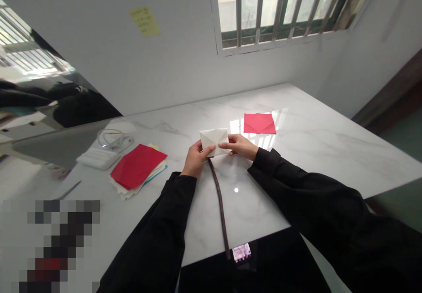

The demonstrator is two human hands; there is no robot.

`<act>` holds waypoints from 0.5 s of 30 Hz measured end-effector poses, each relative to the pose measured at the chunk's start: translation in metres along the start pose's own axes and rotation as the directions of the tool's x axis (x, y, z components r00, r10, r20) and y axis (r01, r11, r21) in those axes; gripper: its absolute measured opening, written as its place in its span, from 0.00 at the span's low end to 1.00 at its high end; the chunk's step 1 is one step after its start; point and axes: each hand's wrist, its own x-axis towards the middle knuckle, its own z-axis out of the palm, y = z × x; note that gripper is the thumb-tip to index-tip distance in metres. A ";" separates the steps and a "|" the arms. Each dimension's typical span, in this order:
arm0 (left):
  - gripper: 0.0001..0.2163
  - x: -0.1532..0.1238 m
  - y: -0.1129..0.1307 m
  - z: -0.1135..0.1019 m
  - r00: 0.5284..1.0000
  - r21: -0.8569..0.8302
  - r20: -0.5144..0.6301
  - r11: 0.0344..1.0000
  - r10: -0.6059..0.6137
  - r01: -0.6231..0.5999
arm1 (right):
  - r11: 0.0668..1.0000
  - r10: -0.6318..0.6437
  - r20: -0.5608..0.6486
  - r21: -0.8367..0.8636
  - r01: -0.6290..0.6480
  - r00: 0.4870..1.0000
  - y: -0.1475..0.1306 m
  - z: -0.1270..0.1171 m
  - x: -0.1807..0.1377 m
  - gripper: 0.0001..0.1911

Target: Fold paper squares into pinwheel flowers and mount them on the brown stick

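Above the white marble table [296, 161], the left hand [194, 159] and right hand [240, 146] pinched a folded white paper [213, 140] between them, a red sheet [259, 123] lying just beyond, and the yellow note's [145, 20] writing was unreadable.

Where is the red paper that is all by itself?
In the head view, the single folded red paper sheet lies on the white marble table, just beyond the right hand, below the barred window.

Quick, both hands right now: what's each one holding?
Left hand: closed, pinching the left side of the folded white paper.
Right hand: closed, fingers pressing on the same paper's right side.
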 end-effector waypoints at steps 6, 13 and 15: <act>0.28 0.000 0.001 0.000 0.999 -0.062 -0.031 0.998 -0.019 0.017 | 0.999 -0.014 0.023 0.049 0.013 1.000 0.004 0.001 0.003 0.23; 0.29 0.001 -0.002 0.000 0.999 -0.043 -0.037 0.999 -0.009 0.008 | 0.995 -0.068 -0.002 -0.074 0.068 0.998 0.007 0.000 0.006 0.23; 0.29 0.002 -0.003 -0.001 0.998 -0.025 -0.056 1.000 0.007 -0.008 | 0.993 -0.074 0.004 -0.090 0.074 0.997 0.007 0.000 0.006 0.24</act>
